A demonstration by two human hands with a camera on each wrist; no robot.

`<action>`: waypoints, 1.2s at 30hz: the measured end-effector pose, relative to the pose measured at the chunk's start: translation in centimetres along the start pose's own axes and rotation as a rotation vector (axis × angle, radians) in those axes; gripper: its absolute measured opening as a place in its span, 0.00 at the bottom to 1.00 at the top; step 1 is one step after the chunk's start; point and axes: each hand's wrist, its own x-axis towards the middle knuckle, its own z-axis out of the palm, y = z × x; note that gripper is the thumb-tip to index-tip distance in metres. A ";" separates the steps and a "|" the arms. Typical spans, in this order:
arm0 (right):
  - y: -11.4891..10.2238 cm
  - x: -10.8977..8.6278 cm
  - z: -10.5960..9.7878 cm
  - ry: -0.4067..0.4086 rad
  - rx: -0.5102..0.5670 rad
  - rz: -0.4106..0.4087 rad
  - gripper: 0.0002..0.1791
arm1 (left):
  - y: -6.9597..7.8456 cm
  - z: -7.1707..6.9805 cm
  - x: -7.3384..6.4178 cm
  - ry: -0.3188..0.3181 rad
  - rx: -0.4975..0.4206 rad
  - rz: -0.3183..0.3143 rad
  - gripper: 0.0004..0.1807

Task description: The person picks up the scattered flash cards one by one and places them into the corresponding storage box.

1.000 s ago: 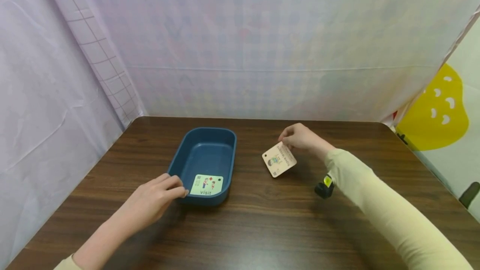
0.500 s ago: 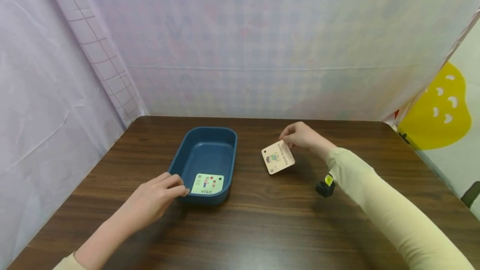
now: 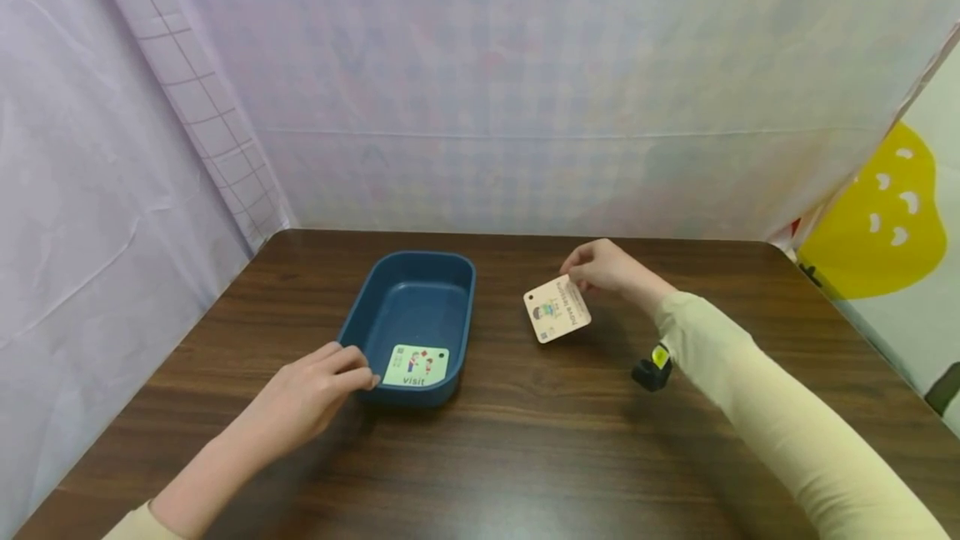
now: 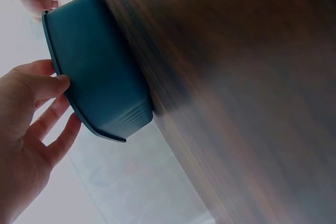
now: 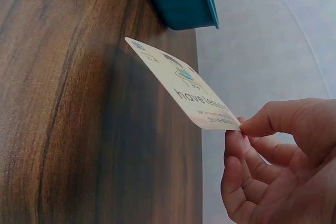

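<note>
A cream flash card printed "have lessons" is pinched at one edge between the thumb and fingers of my right hand. In the right wrist view the card is tilted and held above the table. To its left stands a blue plastic bin. My left hand grips the bin's near left rim, and the left wrist view shows the thumb on the outside wall. Inside the bin, at its near end, lies a green card printed "visit".
The dark wooden table reaches back to a pale curtain. Another white curtain hangs along the left side. Under the right sleeve is a black wrist device with a yellow patch.
The cream card has turned slightly in my right hand and sits a little higher in the view. My left hand keeps its grip on the bin's rim.
</note>
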 end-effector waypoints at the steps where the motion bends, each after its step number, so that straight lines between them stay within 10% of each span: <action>1: 0.0 0.0 0.0 0.000 0.001 0.001 0.15 | 0.0 0.0 0.0 -0.001 0.003 -0.002 0.19; 36: -1.6 0.0 -0.6 0.066 0.108 -0.028 0.17 | 0.1 0.0 -0.1 0.005 0.013 -0.013 0.19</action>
